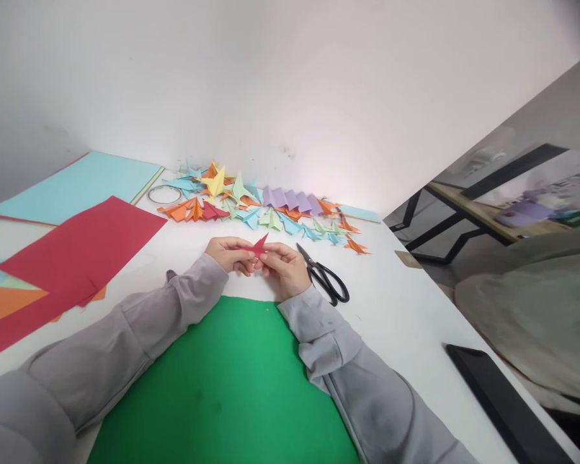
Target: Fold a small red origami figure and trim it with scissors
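Between my two hands, above the far edge of a green sheet (232,380), is a small folded red paper piece (258,247) with a pointed tip sticking up. My left hand (229,254) pinches its left side. On its right side, the thumb and fingers of my right hand (286,264) are closed on it. Black-handled scissors (326,277) lie just right of my right hand. Behind both hands spreads a row of folded paper shapes, with yellow ones (215,183), purple ones (292,200) and orange ones (356,245) among them.
To the left lie red paper (96,238), a stack topped with light blue sheets (82,187) and orange strips (9,303). A metal ring (164,194) rests near the wall. A dark phone-like slab (493,393) lies by the table's right edge. Beyond sits a grey-green draped shape (536,309).
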The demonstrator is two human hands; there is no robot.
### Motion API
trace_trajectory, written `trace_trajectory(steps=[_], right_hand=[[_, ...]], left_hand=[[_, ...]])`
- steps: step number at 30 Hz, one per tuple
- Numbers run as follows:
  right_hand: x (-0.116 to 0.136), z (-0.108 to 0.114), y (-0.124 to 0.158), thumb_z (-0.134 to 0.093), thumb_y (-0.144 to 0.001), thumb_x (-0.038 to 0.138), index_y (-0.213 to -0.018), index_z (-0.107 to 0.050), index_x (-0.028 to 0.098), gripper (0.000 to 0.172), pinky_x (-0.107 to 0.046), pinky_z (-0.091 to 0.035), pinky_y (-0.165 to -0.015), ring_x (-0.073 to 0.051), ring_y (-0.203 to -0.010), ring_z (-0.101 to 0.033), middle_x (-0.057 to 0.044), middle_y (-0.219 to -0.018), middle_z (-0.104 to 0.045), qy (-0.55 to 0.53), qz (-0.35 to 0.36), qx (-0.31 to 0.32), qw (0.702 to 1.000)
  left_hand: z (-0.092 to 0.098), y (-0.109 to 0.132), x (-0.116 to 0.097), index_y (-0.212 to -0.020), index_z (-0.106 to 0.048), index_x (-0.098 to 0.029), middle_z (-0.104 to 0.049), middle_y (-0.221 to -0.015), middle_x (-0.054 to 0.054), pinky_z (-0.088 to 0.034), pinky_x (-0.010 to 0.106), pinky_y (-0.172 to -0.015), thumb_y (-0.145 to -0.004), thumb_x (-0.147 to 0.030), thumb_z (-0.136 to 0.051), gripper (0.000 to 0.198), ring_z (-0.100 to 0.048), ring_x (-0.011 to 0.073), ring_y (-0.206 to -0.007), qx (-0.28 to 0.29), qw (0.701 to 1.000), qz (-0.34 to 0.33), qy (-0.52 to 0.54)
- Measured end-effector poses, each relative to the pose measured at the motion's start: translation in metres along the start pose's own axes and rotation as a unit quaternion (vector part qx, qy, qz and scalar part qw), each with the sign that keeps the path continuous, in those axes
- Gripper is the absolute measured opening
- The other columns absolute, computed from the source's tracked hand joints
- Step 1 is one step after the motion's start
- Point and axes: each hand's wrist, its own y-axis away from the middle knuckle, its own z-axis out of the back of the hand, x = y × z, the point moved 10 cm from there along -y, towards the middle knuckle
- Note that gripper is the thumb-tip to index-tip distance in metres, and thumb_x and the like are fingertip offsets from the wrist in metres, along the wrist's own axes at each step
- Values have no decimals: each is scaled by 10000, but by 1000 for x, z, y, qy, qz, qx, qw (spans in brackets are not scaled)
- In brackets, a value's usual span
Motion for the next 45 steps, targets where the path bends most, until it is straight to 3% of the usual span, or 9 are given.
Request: trace_trajectory(steps=[7, 12, 18, 25, 33, 45], right_hand=[[2, 4, 1, -694, -557, 189, -684, -669, 180, 129, -216, -331, -365, -80, -344, -450, 23, -468, -639, 10, -3, -42, 999], [2, 0, 1, -692, -562, 206, -673, -641, 177, 126, -213, -333, -356, -77, -328, -449, 22, -465, -638, 6, -4, -18, 1000], [2, -3, 1, -728, -538, 221, -678, -623, 188, 178, -209, -368, -378, -119, -432, -564, 19, -483, -646, -14, -1, -5, 1000], [1, 1, 0, -715, -545, 185, -654, -668, 187, 119, -210, -349, -386, -95, -397, -519, 17, -477, -643, -18, -7, -21, 1000], [6, 1, 2, -717, -523, 175, -602, -698, 192, 83, -214, -315, -378, -73, -362, -460, 3, -476, -655, -17, -5, -31, 999], [6, 1, 2, -681, -510, 140, -549, -675, 181, 57, -209, -294, -361, -73, -342, -452, 0, -447, -645, -30, -22, -28, 999]], left_hand=[[3, 2, 1, -606, -603, -75, -614, -428, 56, -449, 263, -329, -491, -17, -695, 158, -558, 170, -338, -24, 1000, 15, -12], [1, 2, 0, -605, -577, -100, -600, -413, 22, -447, 247, -314, -493, -84, -729, 190, -533, 142, -317, -26, 999, -20, -35], [1, 0, 2, -636, -597, -99, -607, -426, 22, -443, 236, -321, -483, -141, -764, 230, -540, 135, -331, -11, 999, -32, -43], [5, -2, 4, -648, -641, -90, -602, -419, 25, -386, 216, -302, -463, -118, -767, 226, -529, 133, -324, -22, 999, -18, -24], [-3, 1, 6, -584, -651, -80, -631, -452, 72, -393, 242, -324, -497, -15, -653, 109, -531, 149, -331, 15, 999, 27, 43], [-11, 3, 9, -627, -686, -71, -644, -478, 89, -424, 255, -355, -543, -13, -600, 134, -554, 159, -355, 59, 994, 42, 79]])
